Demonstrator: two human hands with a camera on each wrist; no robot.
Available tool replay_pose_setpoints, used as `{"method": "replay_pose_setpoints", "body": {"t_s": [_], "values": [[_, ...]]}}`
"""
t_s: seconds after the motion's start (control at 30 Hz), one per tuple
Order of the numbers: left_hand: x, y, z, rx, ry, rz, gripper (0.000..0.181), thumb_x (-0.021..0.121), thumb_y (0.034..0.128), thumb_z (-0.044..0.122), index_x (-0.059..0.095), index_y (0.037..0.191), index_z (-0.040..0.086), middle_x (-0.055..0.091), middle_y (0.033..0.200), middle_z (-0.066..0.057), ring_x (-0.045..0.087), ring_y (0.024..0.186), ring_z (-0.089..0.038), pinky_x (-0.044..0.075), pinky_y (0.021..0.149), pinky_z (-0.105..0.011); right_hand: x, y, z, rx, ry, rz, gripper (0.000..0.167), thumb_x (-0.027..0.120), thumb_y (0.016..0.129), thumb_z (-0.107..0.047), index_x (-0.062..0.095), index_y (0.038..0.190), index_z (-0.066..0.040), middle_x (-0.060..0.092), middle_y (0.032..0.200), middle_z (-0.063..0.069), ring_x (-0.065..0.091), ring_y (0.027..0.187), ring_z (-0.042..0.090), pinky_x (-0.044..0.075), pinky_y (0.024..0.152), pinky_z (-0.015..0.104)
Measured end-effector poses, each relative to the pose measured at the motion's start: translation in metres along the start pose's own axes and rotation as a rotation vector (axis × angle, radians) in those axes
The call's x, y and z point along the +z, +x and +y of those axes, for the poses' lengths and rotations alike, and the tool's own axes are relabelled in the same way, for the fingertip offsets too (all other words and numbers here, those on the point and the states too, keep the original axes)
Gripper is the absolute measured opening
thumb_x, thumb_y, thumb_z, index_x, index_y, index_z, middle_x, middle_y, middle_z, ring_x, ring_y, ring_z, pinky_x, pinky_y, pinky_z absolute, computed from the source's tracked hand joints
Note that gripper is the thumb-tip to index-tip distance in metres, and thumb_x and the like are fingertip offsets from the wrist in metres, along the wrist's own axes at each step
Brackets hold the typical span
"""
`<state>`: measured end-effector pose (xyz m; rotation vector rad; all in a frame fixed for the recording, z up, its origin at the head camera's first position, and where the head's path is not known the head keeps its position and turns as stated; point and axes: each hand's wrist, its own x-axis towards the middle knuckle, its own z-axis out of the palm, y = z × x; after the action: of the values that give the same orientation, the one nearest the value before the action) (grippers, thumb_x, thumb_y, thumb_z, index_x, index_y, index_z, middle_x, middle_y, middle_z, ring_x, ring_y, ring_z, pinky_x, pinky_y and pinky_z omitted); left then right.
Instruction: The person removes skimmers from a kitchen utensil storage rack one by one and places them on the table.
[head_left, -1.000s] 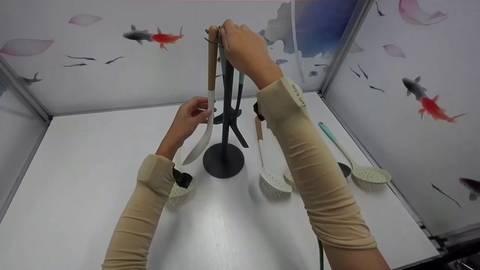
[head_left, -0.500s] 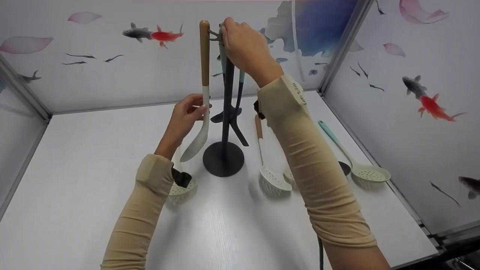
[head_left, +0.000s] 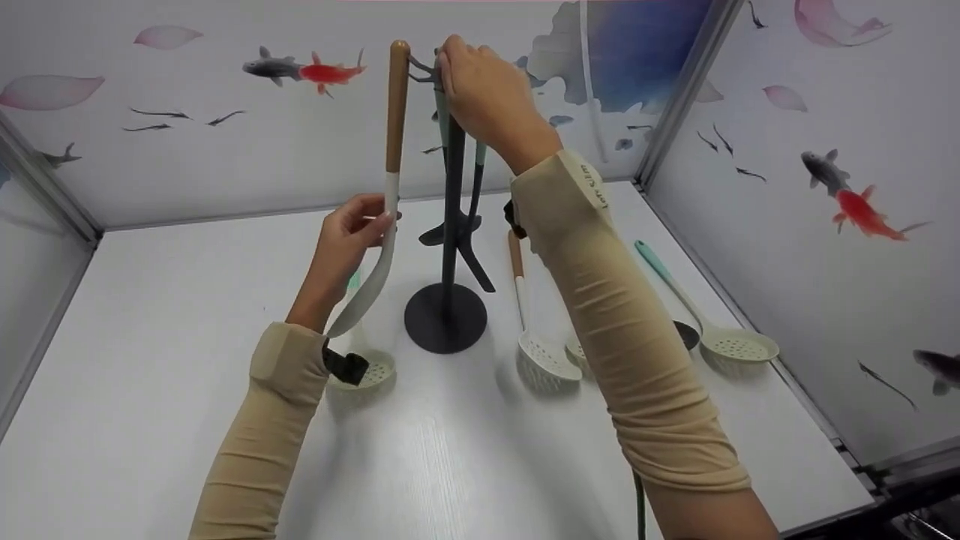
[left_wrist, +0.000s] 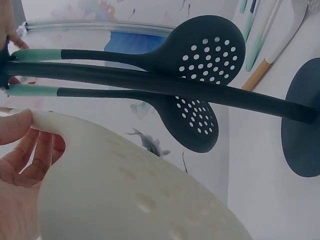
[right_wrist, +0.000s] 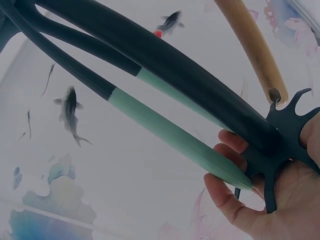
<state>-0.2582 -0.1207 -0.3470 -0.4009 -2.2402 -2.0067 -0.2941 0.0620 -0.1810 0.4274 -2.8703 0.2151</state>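
- My left grip (head_left: 343, 234) is pinching the spoon (head_left: 391, 184), nearly closed; my right grip (head_left: 489, 97) is clasping the top of the stand (head_left: 452, 191).
- The spoon is leaning beside the stand, 1 hook (right_wrist: 272, 113) tip sitting in its top hole (right_wrist: 274, 93).
- I'm thinking a sideways tug could be tipping the stand.
- It's showing a brown handle (head_left: 397, 109), pale bent head (left_wrist: 117, 175).

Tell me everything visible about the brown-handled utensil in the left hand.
The utensil has a wood-look handle with a hole in its rounded end, and a smooth off-white neck and head; blurred spots there may be perforations. It is nearly upright, head down, above the table. The left hand pinches its neck; a hook of the dark stand sits at the hole.
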Motion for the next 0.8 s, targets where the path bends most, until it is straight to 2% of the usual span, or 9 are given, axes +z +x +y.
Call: {"method": "replay_pose_setpoints", "body": {"t_s": [0.2, 0.37, 0.47, 0.8], "values": [[-0.012, -0.008, 0.003, -0.015, 0.03, 0.049, 0.036, 0.056, 0.0927, 0.022, 0.055, 0.123, 0.004, 0.061, 0.11, -0.005, 0.056, 0.094, -0.013, 0.046, 0.082, -0.026, 0.001, 0.001, -0.001, -0.001, 0.004, -0.006, 0.044, 0.013, 0.102, -0.034, 0.039, 0.131, -0.012, 0.055, 0.112, 0.007, 0.05, 0.106, 0.021, 0.045, 0.09, 0.033], [-0.026, -0.017, -0.009, -0.027, 0.022, 0.097, 0.037, 0.056, 0.0931, 0.02, 0.054, 0.125, 0.001, 0.06, 0.107, -0.001, 0.057, 0.094, -0.011, 0.049, 0.08, -0.023, 0.001, 0.001, 0.002, 0.0, 0.007, -0.01, 0.044, 0.012, 0.102, -0.034, 0.039, 0.13, -0.012, 0.055, 0.111, 0.007, 0.049, 0.105, 0.022, 0.045, 0.089, 0.035], [-0.037, -0.024, -0.022, -0.079, 0.003, 0.149, 0.038, 0.054, 0.0941, 0.018, 0.051, 0.127, 0.001, 0.059, 0.106, 0.0, 0.058, 0.094, -0.01, 0.051, 0.078, -0.022, 0.001, 0.002, 0.003, -0.001, 0.005, -0.01, 0.045, 0.012, 0.102, -0.034, 0.038, 0.131, -0.012, 0.055, 0.112, 0.008, 0.05, 0.106, 0.023, 0.045, 0.09, 0.035], [-0.081, -0.039, -0.061, -0.319, -0.018, 0.398, 0.032, 0.052, 0.0946, 0.017, 0.052, 0.125, 0.008, 0.056, 0.099, 0.007, 0.054, 0.096, -0.01, 0.047, 0.08, -0.023, 0.001, 0.003, 0.001, -0.008, 0.003, -0.003, 0.046, 0.012, 0.102, -0.033, 0.036, 0.134, -0.01, 0.056, 0.113, 0.009, 0.05, 0.108, 0.024, 0.045, 0.09, 0.035]]}}
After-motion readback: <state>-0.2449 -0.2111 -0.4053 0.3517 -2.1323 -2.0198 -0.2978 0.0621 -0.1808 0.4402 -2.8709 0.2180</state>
